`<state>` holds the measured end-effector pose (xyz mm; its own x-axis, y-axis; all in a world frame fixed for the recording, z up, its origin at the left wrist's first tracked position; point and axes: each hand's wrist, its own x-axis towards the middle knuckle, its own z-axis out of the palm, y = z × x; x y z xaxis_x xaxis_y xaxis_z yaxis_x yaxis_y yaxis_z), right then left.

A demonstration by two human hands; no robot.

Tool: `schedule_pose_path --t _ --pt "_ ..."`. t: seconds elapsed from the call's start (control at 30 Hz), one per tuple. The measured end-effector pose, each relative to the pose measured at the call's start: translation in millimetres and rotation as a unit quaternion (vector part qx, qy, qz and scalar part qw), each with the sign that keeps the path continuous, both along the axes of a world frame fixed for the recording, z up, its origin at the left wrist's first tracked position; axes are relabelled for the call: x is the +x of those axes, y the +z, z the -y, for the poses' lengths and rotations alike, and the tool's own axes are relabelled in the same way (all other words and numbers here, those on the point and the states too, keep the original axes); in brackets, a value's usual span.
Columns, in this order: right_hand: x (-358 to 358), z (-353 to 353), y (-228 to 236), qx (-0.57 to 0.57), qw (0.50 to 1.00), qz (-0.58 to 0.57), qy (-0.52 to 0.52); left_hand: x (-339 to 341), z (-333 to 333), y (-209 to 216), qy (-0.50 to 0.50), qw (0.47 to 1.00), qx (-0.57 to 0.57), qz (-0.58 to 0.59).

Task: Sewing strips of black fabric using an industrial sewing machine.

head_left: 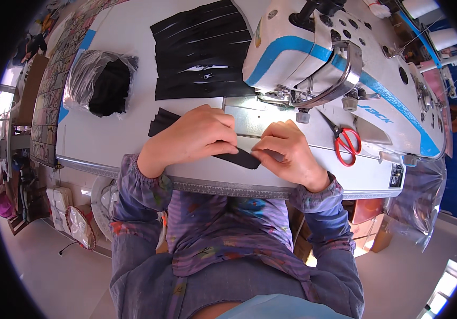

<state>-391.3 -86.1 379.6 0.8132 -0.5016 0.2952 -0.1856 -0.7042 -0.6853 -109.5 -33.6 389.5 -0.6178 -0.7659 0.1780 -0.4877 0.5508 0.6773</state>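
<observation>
Between my two hands a narrow black fabric strip [244, 158] lies slantwise just above the front of the white sewing table [196, 173]. My left hand [196, 134] is closed in a pinch on it, and its far end shows beyond my wrist at the left. At the strip's right end, my right hand [287, 150] pinches it with thumb and fingertips. The lit needle plate [252, 121] of a white and blue sewing machine [292, 53] lies just beyond my hands. Farther back, several black fabric strips [199, 53] are spread side by side, with a silver zipper pull among them.
Red-handled scissors [348, 146] lie right of my right hand. A clear plastic bag [101, 82] with black material stands at the left. A metal ruler strip [228, 188] runs along the table's front edge. Clear plastic sheeting [417, 196] hangs at the right end.
</observation>
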Motion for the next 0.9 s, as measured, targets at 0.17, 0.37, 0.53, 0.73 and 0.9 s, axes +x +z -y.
schedule_pose_path --t 0.17,0.37,0.53,0.73,0.9 --pt "2 0 0 -0.024 1.0 -0.01 -0.012 1 -1 0 0.059 0.998 0.018 -0.015" --pt "1 -2 10 0.01 1.0 -0.009 -0.02 4 2 5 0.057 0.997 0.031 -0.052" --pt "1 -4 -4 0.124 0.983 0.047 -0.123 7 5 6 0.086 0.994 0.045 -0.058" --pt "4 -4 -3 0.104 0.977 0.056 -0.177 5 12 -5 0.212 0.976 -0.04 0.012" --pt "4 -5 -5 0.088 0.974 0.048 -0.204 -6 14 -6 0.262 0.945 -0.192 0.041"
